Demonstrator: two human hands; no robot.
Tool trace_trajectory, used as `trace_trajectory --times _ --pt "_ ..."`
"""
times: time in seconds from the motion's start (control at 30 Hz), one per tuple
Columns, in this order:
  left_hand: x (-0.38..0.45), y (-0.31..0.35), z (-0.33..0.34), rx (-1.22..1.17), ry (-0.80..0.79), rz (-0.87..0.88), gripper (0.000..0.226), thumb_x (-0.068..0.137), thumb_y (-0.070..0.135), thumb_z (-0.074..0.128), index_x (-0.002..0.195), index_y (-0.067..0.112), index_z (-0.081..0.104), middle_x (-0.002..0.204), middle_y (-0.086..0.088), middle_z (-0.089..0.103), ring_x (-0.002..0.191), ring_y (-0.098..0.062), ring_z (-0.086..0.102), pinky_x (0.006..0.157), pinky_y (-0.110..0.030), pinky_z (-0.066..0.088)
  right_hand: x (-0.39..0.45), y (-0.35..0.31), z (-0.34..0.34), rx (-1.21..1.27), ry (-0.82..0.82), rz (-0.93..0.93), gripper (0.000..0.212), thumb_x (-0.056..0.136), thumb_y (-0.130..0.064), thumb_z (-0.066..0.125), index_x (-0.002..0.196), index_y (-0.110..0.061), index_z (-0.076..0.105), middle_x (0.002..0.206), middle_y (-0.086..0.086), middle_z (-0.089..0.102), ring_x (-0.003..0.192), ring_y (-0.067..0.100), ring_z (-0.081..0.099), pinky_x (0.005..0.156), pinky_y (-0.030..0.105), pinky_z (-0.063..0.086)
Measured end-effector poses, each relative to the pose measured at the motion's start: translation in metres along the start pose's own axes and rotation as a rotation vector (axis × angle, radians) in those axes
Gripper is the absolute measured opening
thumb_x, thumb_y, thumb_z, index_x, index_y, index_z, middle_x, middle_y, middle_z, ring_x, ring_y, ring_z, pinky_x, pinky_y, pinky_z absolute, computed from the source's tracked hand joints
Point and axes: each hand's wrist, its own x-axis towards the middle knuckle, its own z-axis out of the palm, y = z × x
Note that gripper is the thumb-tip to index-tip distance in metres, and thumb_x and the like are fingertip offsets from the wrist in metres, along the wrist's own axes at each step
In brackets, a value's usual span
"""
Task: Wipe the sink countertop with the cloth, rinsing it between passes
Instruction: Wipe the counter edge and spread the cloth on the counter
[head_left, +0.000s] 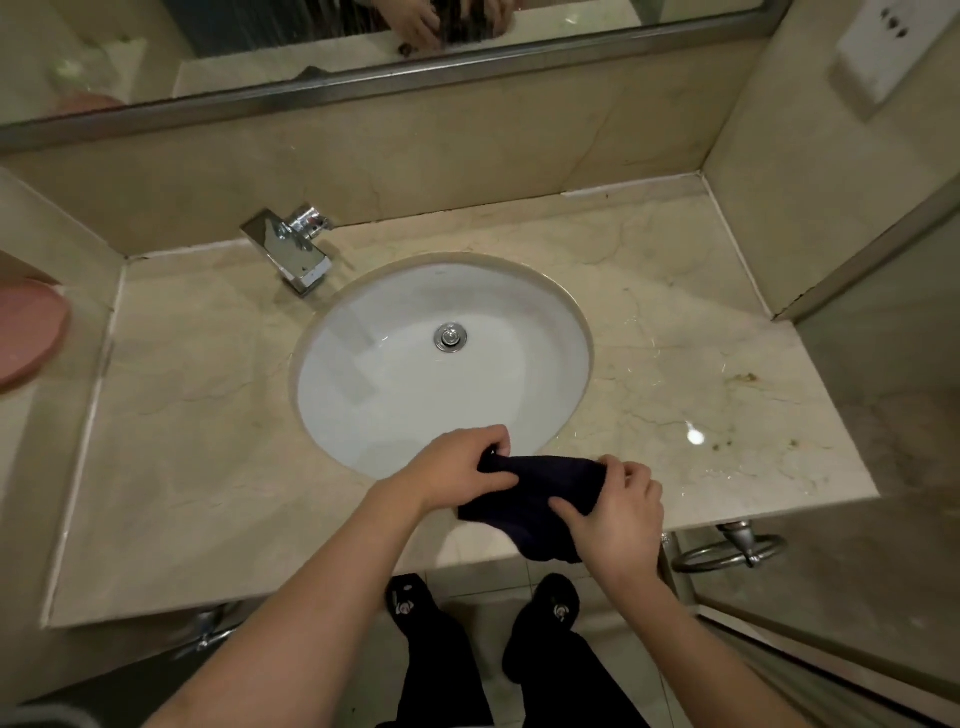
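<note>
We've got the dark cloth (535, 501) bunched at the front rim of the basin (441, 364), w/ left hand (460, 467) pinching one end and right hand (615, 512) gripping the other, fingers curled, prob. to wring or fold it. Faucet (293, 249) isn't running; stains (745, 379) sit on the right countertop (182, 415).

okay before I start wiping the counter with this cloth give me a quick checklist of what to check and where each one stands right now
1. Cloth held firmly: ok, left hand and right hand both grip the dark cloth.
2. Cloth wet or rinsed: cannot tell.
3. Faucet off: ok, no stream visible.
4. Basin drain unblocked: ok, nothing lies on it.
5. Countertop dirt located: not ok yet, brownish spots remain near the right edge.
</note>
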Motion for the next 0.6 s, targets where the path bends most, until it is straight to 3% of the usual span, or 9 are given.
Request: trace_trajectory --times 0.1,0.2,0.27,0.33,0.43,0.5,0.6 --pt "-0.01 0.015 0.007 -0.017 -0.01 0.024 0.026 0.087 0.034 0.068 0.083 0.033 0.043 0.07 0.011 0.058 0.066 -0.012 0.052 0.067 -0.035 0.046 -0.005 0.005 -0.009 0.282 -0.081 -0.027 0.029 0.076 -0.024 0.081 0.091 -0.023 0.056 0.101 0.0 0.055 0.095 0.025 0.053 0.083 0.04 0.049" --pt "-0.013 0.037 0.021 -0.189 0.033 -0.003 0.024 0.089 0.037 0.068 0.085 0.037 0.045 0.079 0.011 0.068 0.066 -0.009 0.057 0.068 -0.03 0.047 -0.006 0.025 -0.034 0.639 -0.154 0.099 0.03 0.085 -0.019 0.076 0.087 -0.028 0.047 0.081 -0.005 0.064 0.074 0.013 0.064 0.067 0.044 0.055" --pt "-0.009 0.054 0.035 -0.35 0.025 -0.024 0.021 0.091 0.037 0.069 0.09 0.032 0.049 0.087 0.007 0.073 0.069 -0.009 0.063 0.068 -0.027 0.049 0.004 0.045 -0.061 0.727 -0.171 0.142 0.032 0.084 -0.018 0.078 0.096 -0.03 0.051 0.087 -0.005 0.068 0.078 0.007 0.067 0.067 0.038 0.059" --pt "0.002 0.072 0.053 -0.483 0.018 -0.042 0.021 0.092 0.035 0.069 0.093 0.025 0.05 0.088 0.003 0.074 0.069 -0.009 0.067 0.065 -0.026 0.052 0.024 0.067 -0.095 0.685 -0.255 0.077 0.034 0.083 -0.013 0.079 0.1 -0.031 0.056 0.094 -0.005 0.069 0.08 0.003 0.068 0.063 0.026 0.058" --pt "0.026 0.1 0.082 -0.602 0.014 -0.1 0.024 0.093 0.038 0.067 0.096 0.022 0.049 0.094 -0.002 0.074 0.073 -0.01 0.071 0.063 -0.027 0.055 0.069 0.093 -0.14 0.398 -0.345 -0.126 0.035 0.083 -0.007 0.077 0.099 -0.033 0.061 0.096 -0.01 0.066 0.083 0.002 0.066 0.069 0.017 0.052" --pt "0.045 0.117 0.099 -0.63 -0.02 -0.122 0.023 0.095 0.041 0.064 0.102 0.023 0.051 0.101 -0.004 0.073 0.08 -0.013 0.071 0.064 -0.024 0.055 0.104 0.106 -0.156 0.21 -0.338 -0.24 0.038 0.08 -0.004 0.077 0.101 -0.031 0.062 0.099 -0.013 0.062 0.091 0.008 0.06 0.077 0.021 0.045" --pt "0.066 0.134 0.115 -0.65 -0.076 -0.135 0.032 0.097 0.039 0.059 0.123 0.02 0.057 0.114 -0.004 0.071 0.097 -0.018 0.071 0.085 -0.037 0.059 0.14 0.116 -0.155 -0.001 -0.281 -0.384 0.046 0.077 0.005 0.073 0.112 -0.024 0.064 0.105 -0.011 0.059 0.098 0.013 0.045 0.081 0.026 0.035"
